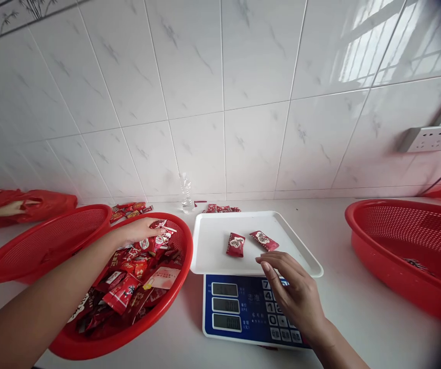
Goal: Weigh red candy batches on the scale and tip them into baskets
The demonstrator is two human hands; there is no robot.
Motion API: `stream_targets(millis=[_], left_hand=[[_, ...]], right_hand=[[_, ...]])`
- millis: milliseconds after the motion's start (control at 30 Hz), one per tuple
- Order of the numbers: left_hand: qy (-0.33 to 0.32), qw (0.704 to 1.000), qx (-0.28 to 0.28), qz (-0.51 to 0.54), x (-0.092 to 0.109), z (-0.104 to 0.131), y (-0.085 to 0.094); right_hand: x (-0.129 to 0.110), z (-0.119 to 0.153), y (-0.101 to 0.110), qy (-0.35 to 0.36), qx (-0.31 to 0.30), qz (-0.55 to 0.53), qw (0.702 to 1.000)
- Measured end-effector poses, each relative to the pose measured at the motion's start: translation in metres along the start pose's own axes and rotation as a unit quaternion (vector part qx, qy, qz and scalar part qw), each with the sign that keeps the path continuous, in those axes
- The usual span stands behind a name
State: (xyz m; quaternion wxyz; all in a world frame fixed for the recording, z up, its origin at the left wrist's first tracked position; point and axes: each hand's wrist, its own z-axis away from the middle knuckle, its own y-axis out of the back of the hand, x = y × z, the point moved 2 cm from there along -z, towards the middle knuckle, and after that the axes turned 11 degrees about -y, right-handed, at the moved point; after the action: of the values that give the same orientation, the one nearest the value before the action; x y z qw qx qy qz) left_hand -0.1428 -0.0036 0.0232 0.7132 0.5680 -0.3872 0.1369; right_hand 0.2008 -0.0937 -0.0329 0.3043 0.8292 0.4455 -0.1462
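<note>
The left hand (143, 230) is holding red packets (162, 236) in its fingers over the full basket (188, 256). The right hand (295, 292) is holding nothing, its fingers bent above the scale (251, 310). Two packets (236, 245) are lying on the white tray (220, 264).

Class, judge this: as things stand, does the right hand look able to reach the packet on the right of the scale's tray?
Probably yes. The right hand is at the near edge of the tray, its fingertips close to the packet, with nothing visible between them.
</note>
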Motion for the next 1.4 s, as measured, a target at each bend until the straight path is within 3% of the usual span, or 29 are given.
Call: stream_targets(millis=[133, 233, 333, 467, 567, 767, 933, 1167, 1267, 1400], left_hand=[[0.003, 0.999, 0.018, -0.04, -0.002, -0.002, 0.004], [0.03, 0.998, 0.047, -0.001, 0.002, -0.005, 0.005], [0.034, 0.993, 0.083, 0.082, 0.019, -0.014, -0.003], [-0.025, 0.975, 0.119, 0.187, 0.055, -0.037, -0.031], [-0.067, 0.975, 0.083, 0.198, 0.075, -0.058, -0.057], [-0.099, 0.993, 0.027, -0.051, 0.078, -0.087, -0.089], [-0.109, 0.989, -0.021, -0.098, 0.073, -0.091, -0.109], [-0.128, 0.972, -0.096, -0.173, 0.085, -0.099, -0.146], [-0.164, 0.964, -0.118, -0.172, 0.093, -0.108, -0.156], [-0.22, 0.954, -0.123, -0.158, 0.099, -0.115, -0.165]], right_hand=[[0.002, 0.0, 0.0, -0.001, 0.004, 0.001, 1.0], [0.002, 0.0, 0.001, -0.006, 0.0, -0.002, 1.0], [0.001, -0.001, 0.002, -0.011, -0.002, -0.01, 1.0], [0.001, 0.0, 0.002, -0.013, 0.003, -0.014, 1.0], [0.004, 0.0, 0.002, -0.022, 0.006, -0.012, 1.0], [0.01, -0.001, 0.003, -0.031, 0.016, -0.003, 0.999], [0.008, -0.002, 0.004, -0.034, 0.021, 0.0, 0.999], [0.007, -0.003, 0.005, -0.032, 0.019, 0.008, 0.999], [0.019, -0.002, 0.003, -0.04, 0.037, 0.084, 0.995], [0.041, 0.001, 0.001, -0.082, 0.035, 0.253, 0.963]])
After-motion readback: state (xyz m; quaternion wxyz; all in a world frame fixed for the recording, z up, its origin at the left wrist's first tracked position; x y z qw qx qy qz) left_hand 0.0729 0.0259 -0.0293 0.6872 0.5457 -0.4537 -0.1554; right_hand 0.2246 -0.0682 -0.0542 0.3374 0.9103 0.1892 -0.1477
